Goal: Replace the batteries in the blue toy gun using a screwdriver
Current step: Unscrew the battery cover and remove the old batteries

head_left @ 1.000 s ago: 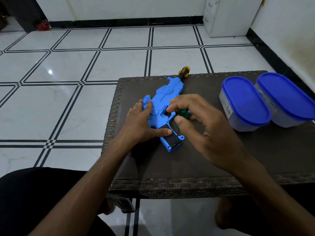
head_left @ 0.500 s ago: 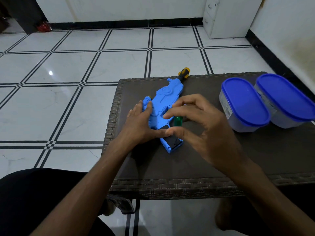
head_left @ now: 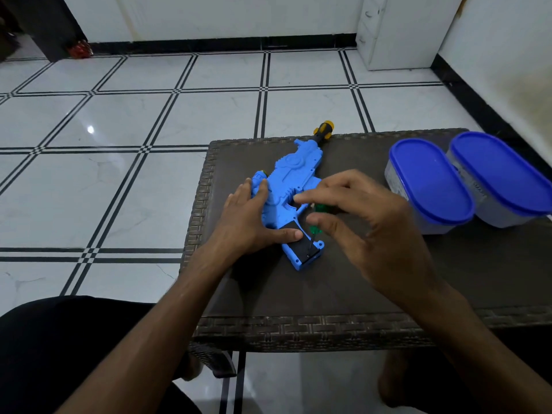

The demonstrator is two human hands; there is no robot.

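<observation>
Vs. 1 s ago, the green screwdriver, pinched by right hand, is now tipped onto the grip's black battery cover screw; blue toy gun is pinned to wicker table by flat left hand, so unscrewing is likely underway.

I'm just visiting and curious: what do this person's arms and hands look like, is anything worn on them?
Both forearms are bare up to the frame edge: no sleeves show. The left hand and right hand have no gloves, and no rings, watch or bands show on the sides in view. The fingers are bare with short nails.
</observation>
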